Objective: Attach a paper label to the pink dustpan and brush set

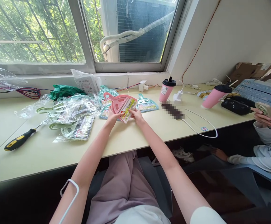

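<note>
Both my hands hold a pink mini dustpan and brush set [119,102] above the table. My left hand [113,117] grips its lower left edge. My right hand [136,115] pinches the printed card along the bristles on the right. Behind and beside it lie mint-green dustpan sets [147,103] with similar cards. To the left is a pile of pale green dustpan sets [76,129] in clear plastic bags, some stacked on each other.
A black and yellow screwdriver [20,140] lies at the left. Two pink cups [166,91] with black lids, a white charger [178,95], a white cable [205,135] and a black case [237,105] are on the right. A person there holds a phone [267,115].
</note>
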The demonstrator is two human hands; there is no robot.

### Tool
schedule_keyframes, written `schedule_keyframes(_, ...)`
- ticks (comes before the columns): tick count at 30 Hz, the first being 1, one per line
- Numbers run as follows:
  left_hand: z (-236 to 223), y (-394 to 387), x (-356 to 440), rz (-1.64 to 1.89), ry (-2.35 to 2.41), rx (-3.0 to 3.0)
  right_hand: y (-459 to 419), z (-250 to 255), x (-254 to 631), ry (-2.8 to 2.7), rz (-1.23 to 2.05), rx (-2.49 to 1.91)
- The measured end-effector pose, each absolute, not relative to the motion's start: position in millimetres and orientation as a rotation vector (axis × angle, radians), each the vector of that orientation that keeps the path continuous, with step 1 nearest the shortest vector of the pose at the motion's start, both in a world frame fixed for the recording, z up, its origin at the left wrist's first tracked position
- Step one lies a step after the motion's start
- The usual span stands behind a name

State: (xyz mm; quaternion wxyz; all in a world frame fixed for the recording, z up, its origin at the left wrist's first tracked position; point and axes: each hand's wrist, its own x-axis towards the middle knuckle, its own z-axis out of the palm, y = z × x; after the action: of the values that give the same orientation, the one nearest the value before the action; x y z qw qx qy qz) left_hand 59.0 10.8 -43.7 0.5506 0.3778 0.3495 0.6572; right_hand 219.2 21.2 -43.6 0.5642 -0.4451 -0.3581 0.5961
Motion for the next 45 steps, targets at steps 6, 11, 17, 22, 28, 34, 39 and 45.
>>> schedule_keyframes(6, -47.1, 17.1, 56.2, 1.531, 0.826, 1.048, 23.0, -44.4, 219.1, -0.831, 1.373, -1.004)
schedule_keyframes(11, -45.0, 17.8, 53.8, 1.484, 0.779, 1.112, 19.8, -41.6, 220.5, -0.814, 1.363, -0.98)
schedule_keyframes(17, -44.7, 15.5, 55.9, 1.499, 0.787, 1.148, 18.4, -41.3, 220.9, -0.79, 1.356, -0.967)
schedule_keyframes(22, -38.2, 7.7, 55.9, 1.431, 0.774, 1.18, 19.8, -43.7, 221.7, -0.748, 1.347, -0.979)
schedule_keyframes(28, -30.3, 9.2, 40.7, 1.549, 1.336, 1.575, 21.0, -46.4, 228.2, -0.741, 1.303, -0.943)
schedule_keyframes(34, -33.6, 14.6, 14.7, 1.498, 2.078, 2.015, 19.0, -47.0, 230.3, -0.762, 1.279, -0.979)
schedule_keyframes(39, -44.7, 22.8, -6.3, 1.161, 2.444, 1.758, 18.4, -45.6, 232.2, -0.713, 1.287, -0.98)
schedule_keyframes(45, -40.9, 18.5, 3.4, 1.198, 2.251, 2.109, 20.6, -49.1, 234.6, -0.605, 1.313, -0.988)
